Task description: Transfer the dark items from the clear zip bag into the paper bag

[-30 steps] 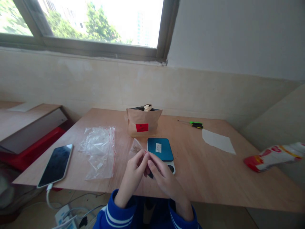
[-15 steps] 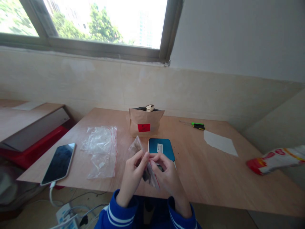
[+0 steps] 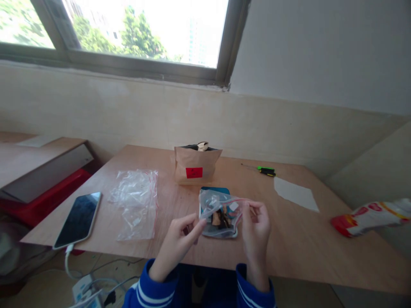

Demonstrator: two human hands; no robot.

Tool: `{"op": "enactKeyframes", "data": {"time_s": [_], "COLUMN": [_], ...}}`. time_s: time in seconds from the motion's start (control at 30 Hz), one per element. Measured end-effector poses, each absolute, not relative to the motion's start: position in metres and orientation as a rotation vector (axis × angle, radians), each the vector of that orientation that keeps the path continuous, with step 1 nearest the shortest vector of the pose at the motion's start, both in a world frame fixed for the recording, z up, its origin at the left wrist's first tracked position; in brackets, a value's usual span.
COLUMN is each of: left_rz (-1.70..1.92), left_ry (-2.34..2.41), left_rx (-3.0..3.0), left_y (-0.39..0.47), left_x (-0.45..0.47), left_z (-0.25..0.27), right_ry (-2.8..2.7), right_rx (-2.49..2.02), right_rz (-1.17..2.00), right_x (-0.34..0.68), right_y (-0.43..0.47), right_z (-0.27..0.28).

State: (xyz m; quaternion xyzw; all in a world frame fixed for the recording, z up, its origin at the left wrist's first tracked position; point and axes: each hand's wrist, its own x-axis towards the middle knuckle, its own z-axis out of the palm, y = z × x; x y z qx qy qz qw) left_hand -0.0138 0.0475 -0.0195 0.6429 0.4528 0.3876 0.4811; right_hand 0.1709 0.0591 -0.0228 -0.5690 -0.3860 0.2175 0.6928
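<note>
above the near table edge [image 3: 289, 261], my left hand [image 3: 180, 239] and right hand [image 3: 257, 224] are pinching the zip bag [image 3: 220, 211], stretching it left-right between them.

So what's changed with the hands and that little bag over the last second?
The hands have drawn apart: the right hand has pulled the small clear zip bag with dark pieces rightward, stretching it flat between both hands above the teal scale; the left hand pinches its other corner. The brown paper bag and smartphone stayed put.
</note>
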Motion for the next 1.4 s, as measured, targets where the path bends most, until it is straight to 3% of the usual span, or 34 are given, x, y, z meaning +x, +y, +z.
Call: {"op": "enactKeyframes", "data": {"time_s": [0.2, 0.37, 0.43, 0.6, 0.73, 1.03, 1.3, 1.4], "left_rz": [1.198, 1.025, 1.042, 1.138, 1.166, 1.203, 1.246, 1.285], "left_ry": [1.013, 0.781, 0.804, 0.889, 0.908, 0.789, 0.802, 0.877], "left_rx": [1.309, 1.161, 1.079, 1.018, 1.069, 1.208, 1.242, 1.164], "left_y": [0.059, 0.056, 0.054, 0.057, 0.057, 0.056, 0.058, 0.057], "left_x": [-0.024, -0.016, -0.007, 0.005, -0.003, -0.01, -0.008, -0.006], "left_z": [-0.037, -0.047, -0.049, -0.053, -0.054, -0.06, -0.058, -0.056], "right_ry": [-0.665, -0.6, -0.717, -1.185, -1.494, -1.669, -1.724, -1.685], "right_rx": [-1.179, -1.143, -1.172, -1.267, -1.21, -1.312, -1.392, -1.413], "right_rz": [0.701, 0.96, 0.908, 0.398, 0.298, 0.796, 0.532, 0.666], "right_x": [0.154, 0.146, 0.146, 0.151, 0.155, 0.15, 0.148, 0.148], "right_y": [0.051, 0.054, 0.057, 0.051, 0.042, 0.044, 0.046, 0.044], "right_z": [-0.008, -0.013, -0.018, -0.016, -0.006, -0.012, -0.022, -0.021]}}
